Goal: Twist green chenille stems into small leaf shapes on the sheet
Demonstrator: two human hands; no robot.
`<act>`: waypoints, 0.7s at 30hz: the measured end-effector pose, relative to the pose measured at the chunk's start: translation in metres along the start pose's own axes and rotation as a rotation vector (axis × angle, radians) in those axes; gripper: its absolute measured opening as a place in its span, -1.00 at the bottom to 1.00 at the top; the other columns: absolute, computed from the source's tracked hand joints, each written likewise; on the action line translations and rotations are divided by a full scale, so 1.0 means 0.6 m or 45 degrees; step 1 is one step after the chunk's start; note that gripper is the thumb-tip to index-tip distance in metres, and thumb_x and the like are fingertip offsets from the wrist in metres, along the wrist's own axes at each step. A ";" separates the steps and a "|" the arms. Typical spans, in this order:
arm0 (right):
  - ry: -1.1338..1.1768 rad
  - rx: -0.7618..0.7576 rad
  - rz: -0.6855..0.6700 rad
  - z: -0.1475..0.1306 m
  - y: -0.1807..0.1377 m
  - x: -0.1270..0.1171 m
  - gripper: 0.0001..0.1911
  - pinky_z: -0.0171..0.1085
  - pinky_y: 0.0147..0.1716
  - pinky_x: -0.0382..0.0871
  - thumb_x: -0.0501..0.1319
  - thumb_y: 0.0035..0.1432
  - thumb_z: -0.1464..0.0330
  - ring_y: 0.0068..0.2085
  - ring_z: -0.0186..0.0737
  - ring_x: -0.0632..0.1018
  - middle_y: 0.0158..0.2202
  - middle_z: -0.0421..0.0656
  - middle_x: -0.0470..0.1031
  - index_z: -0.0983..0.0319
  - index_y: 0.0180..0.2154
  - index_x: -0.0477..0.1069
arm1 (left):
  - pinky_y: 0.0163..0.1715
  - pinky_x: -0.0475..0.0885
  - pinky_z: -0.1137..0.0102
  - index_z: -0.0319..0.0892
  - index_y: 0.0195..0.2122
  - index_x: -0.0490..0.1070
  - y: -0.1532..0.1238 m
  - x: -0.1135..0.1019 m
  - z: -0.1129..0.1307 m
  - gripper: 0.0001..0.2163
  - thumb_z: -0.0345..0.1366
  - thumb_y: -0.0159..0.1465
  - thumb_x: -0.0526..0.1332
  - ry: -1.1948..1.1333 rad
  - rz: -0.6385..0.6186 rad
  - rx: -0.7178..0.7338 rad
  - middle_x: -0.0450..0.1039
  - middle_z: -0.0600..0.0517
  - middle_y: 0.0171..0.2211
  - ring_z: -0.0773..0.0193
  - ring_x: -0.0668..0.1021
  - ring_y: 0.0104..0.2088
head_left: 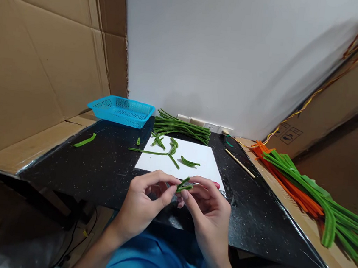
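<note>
A short green pipe cleaner [183,187], bent into a narrow V, is pinched in front of me at the table's near side. The fingertips of my left hand [151,195] close on its left end. My right hand [208,203] grips the other end between thumb and fingers. Just beyond, a white sheet of paper [153,164] carries several shaped green pieces: a branched stem [151,152], a leaf-like piece [189,162] and a small cluster [158,141]. Something red [216,185] shows partly behind my right hand.
Behind the paper lies a bundle of green pipe cleaners [182,128], with a blue basket [120,113] to its left. A wooden stick [240,163] rests at right, near orange [300,198] and green strips [328,201]. A green strip [84,140] lies at left. Cardboard walls [40,51] flank the table.
</note>
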State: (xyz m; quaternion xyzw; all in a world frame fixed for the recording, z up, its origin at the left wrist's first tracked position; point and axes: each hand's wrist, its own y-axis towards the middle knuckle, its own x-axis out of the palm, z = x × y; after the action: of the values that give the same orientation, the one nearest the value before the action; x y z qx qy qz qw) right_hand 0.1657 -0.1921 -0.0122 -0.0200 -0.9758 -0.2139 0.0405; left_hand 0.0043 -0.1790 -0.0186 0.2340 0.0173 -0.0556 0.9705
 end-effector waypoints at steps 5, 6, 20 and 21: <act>-0.015 -0.045 0.008 0.000 -0.004 0.000 -0.75 -0.30 -0.40 0.62 0.43 0.25 0.27 -0.42 -0.23 0.64 -0.36 -0.16 0.65 0.17 -0.06 0.55 | -0.36 0.50 0.49 -0.18 -0.21 0.65 0.004 -0.004 -0.003 -0.88 -0.28 0.37 0.34 -0.039 0.006 -0.048 0.61 0.00 -0.33 0.27 0.63 -0.36; -0.018 -0.049 0.008 0.000 -0.004 0.000 -0.74 -0.29 -0.40 0.62 0.43 0.26 0.27 -0.41 -0.22 0.64 -0.36 -0.16 0.65 0.16 -0.04 0.54 | -0.36 0.50 0.49 -0.18 -0.21 0.65 0.005 -0.004 -0.002 -0.88 -0.28 0.37 0.33 -0.040 0.003 -0.054 0.61 0.00 -0.33 0.28 0.62 -0.37; -0.085 -0.092 0.082 0.003 -0.002 -0.007 -0.87 -0.35 -0.41 0.57 0.40 0.27 0.30 -0.45 -0.26 0.62 -0.39 -0.16 0.63 0.19 -0.17 0.61 | -0.41 0.50 0.53 -0.06 -0.13 0.70 -0.005 -0.004 -0.004 -0.86 -0.37 0.37 0.35 0.099 -0.106 0.218 0.61 -0.04 -0.17 0.34 0.60 -0.35; -0.089 -0.101 0.088 0.003 -0.002 -0.007 -0.89 -0.35 -0.41 0.57 0.40 0.27 0.30 -0.44 -0.26 0.63 -0.38 -0.16 0.63 0.19 -0.18 0.61 | -0.44 0.50 0.53 -0.07 -0.13 0.71 -0.005 -0.003 -0.006 -0.86 -0.38 0.37 0.34 0.096 -0.099 0.226 0.61 -0.04 -0.17 0.36 0.59 -0.38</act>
State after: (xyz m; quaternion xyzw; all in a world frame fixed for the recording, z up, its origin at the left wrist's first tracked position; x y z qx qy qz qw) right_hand 0.1694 -0.1924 -0.0149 -0.0626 -0.9661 -0.2500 0.0129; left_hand 0.0020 -0.1800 -0.0228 0.3202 0.0577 -0.0858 0.9417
